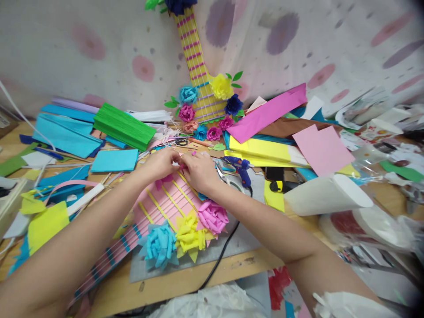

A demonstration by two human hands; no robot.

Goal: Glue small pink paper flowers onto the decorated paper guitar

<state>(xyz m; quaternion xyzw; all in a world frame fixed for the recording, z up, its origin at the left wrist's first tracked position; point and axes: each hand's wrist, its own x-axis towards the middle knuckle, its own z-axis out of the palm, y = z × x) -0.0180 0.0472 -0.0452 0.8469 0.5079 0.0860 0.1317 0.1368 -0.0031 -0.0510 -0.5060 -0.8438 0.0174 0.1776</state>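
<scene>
Above the far edge of the pink guitar [154, 212], the left hand [165, 164] and right hand [200, 171] meet, bent fingertips pinching a bright pink paper scrap [181, 167], probably light, soft and easily torn, best held lightly by its edges.

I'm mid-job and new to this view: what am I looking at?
There is no machine: one camera, worn on a person's head, looks forward and down at their bare left hand and right hand. They meet over a pink guitar; the fingers seem to pinch a bit of pink paper, partly hidden. A blue flower, yellow flower and pink flower sit on its near side. On the table, a glue gun and scissors lie beside the right hand. A yellow guitar stands behind.
</scene>
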